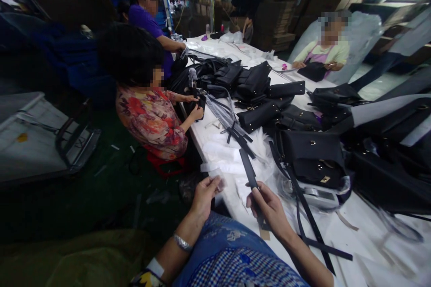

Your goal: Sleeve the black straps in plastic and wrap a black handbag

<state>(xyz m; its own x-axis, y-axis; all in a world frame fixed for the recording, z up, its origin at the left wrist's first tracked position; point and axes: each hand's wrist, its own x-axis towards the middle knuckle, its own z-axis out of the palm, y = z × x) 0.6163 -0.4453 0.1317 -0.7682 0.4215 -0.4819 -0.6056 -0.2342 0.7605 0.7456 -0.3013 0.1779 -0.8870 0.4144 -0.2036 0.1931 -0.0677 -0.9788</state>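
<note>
Near the table's front left edge, my left hand (pixel 206 195) pinches a small pale translucent piece (pixel 220 178), perhaps plastic film or paper. My right hand (pixel 267 206) is closed on a flat black strap (pixel 248 167), whose free end points away from me over the table. Below the fingers the strap continues toward my lap, partly hidden by the hand. White wrapping sheets (pixel 222 149) lie just beyond both hands. To the right rests a black handbag (pixel 311 152) with a metal clasp, and long black straps (pixel 308 206) trail beside my right forearm.
More black bags (pixel 242 78) are heaped along the white table (pixel 336 237). A co-worker in a floral shirt (pixel 151 119) sits on a red stool (pixel 168 166) at the left. Two other people work farther along. A white cart (pixel 37 139) stands on the floor at left.
</note>
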